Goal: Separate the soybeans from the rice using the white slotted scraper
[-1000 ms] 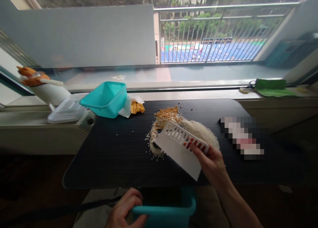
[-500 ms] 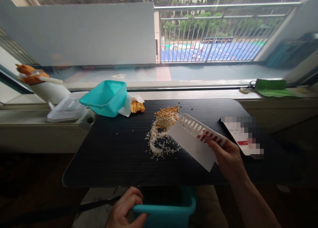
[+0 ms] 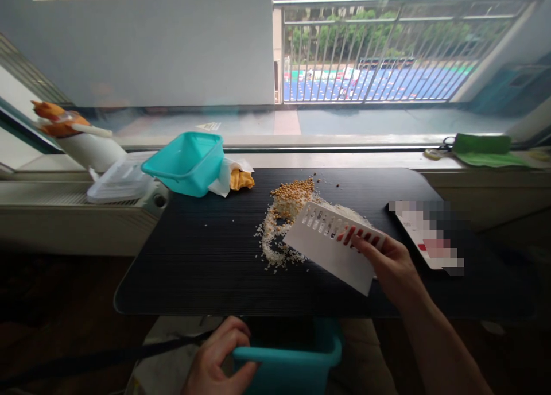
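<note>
My right hand (image 3: 395,266) is closed on the edge of a folded white card (image 3: 329,257) with a row of oval slots, some showing red. The card is tilted over the table, its left end beside a spread of white rice (image 3: 272,251). More rice shows behind the card. Golden beans (image 3: 295,188), like soybeans, lie heaped at the back of the rice. Below the table's front edge, my left hand (image 3: 224,355) is closed around the rim of a teal bin (image 3: 288,356). The bin's inside is dark, so its contents are hidden.
On the black table (image 3: 193,268) a second teal bin (image 3: 189,165) stands at the back left, beside crumpled yellow-and-white wrapping (image 3: 241,179). A phone-like object (image 3: 424,243), partly blurred, lies at the right. The sill holds a clear lid (image 3: 118,179) and green cloth (image 3: 484,149).
The card has swung slightly down and left, nearer the rice, and tilted more. More rice now shows behind it. My left hand keeps its grip on the bin. The whole view has shifted slightly.
</note>
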A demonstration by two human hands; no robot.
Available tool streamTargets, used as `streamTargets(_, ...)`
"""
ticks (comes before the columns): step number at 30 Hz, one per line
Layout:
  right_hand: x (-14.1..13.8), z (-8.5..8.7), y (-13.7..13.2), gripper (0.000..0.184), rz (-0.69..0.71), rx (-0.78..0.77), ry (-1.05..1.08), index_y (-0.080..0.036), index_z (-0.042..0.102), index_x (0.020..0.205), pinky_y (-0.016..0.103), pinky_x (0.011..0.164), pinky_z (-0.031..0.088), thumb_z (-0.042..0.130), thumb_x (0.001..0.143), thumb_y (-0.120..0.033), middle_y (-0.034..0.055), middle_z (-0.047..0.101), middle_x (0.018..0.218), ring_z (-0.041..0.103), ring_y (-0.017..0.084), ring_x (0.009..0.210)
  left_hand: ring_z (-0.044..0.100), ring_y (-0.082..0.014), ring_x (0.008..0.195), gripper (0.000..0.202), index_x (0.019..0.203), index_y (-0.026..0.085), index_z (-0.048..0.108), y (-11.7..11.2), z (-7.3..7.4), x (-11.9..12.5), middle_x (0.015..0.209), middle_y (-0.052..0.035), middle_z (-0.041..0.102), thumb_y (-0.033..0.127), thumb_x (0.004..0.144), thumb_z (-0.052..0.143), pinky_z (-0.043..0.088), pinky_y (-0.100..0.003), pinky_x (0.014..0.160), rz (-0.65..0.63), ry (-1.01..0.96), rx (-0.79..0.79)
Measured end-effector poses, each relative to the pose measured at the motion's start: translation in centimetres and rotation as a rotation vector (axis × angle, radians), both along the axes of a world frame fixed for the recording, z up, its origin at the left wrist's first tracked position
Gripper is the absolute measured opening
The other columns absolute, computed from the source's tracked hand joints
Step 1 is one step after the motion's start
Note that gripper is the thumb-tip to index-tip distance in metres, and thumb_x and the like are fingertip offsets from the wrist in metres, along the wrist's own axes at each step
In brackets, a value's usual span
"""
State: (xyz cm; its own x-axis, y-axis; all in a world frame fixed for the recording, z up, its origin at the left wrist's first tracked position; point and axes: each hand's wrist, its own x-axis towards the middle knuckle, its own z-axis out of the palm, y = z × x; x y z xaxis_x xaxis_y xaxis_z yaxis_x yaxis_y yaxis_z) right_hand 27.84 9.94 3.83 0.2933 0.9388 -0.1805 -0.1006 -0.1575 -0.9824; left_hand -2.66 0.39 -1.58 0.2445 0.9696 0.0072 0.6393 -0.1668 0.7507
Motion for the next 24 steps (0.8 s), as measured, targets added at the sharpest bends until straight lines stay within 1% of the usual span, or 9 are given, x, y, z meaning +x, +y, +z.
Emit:
streamTargets(4,0.6,0.4,-0.4,0.032,0.109,-0.037,-0.049,-0.019,0.081,0.079,0.029,0.061,0.055,0.081,0.067,-0.049,0.0065,0.080,0.077,0.072,0.023,0.068,0.070,-0.0178,0.072,0.014,0.063,0.021,0.061,-0.1,0.0,0.0,0.080,-0.0004,0.068,0.009,0.069,0.063,0.054,-0.020,0.066,0.007,0.001,-0.005)
streamTargets(7,1.0,0.8,-1.1,0.031,0.118,-0.053,-0.060,-0.019,0.081,0.080,0.029,0.061,0.055,0.080,0.068,-0.048,0.0071,0.080,0.081,0.073,0.023,0.068,0.070,-0.0176,0.072,0.015,0.063,0.022,0.061,-0.2,0.2,0.1,0.079,-0.0001,0.068,0.008,0.068,0.062,0.054,-0.020,0.065,0.009,-0.003,-0.002)
streamTargets(10,0.8,1.1,-1.5,0.030,0.133,-0.051,-0.061,-0.019,0.081,0.080,0.028,0.062,0.054,0.080,0.069,-0.048,0.0068,0.080,0.080,0.072,0.023,0.069,0.070,-0.0168,0.071,0.016,0.063,0.021,0.061,-0.1,0.4,0.2,0.077,0.0006,0.067,0.006,0.068,0.062,0.053,-0.019,0.065,0.017,-0.013,-0.003)
streamTargets(14,0.4,0.6,-0.9,0.029,0.095,-0.021,-0.045,-0.019,0.081,0.080,0.029,0.066,0.055,0.080,0.070,-0.047,0.0067,0.080,0.084,0.072,0.024,0.075,0.070,-0.0162,0.069,0.016,0.061,0.021,0.061,0.0,0.5,0.4,0.075,0.0011,0.066,0.006,0.069,0.062,0.052,-0.018,0.064,0.024,-0.037,0.001)
streamTargets(18,0.4,0.1,-0.4,0.031,0.127,-0.017,-0.064,-0.019,0.081,0.080,0.029,0.063,0.056,0.080,0.070,-0.048,0.0069,0.080,0.080,0.073,0.024,0.072,0.069,-0.0169,0.069,0.016,0.060,0.021,0.062,0.0,0.5,0.5,0.075,0.0007,0.067,0.008,0.068,0.062,0.053,-0.019,0.063,0.033,-0.048,0.003)
streamTargets(24,0.4,1.2,-1.2,0.030,0.160,-0.048,-0.047,-0.020,0.081,0.079,0.030,0.065,0.056,0.079,0.070,-0.048,0.0068,0.080,0.082,0.073,0.024,0.073,0.069,-0.0176,0.069,0.014,0.061,0.021,0.061,0.0,0.6,0.6,0.075,-0.0009,0.067,0.009,0.068,0.061,0.053,-0.021,0.064,0.039,-0.037,-0.033)
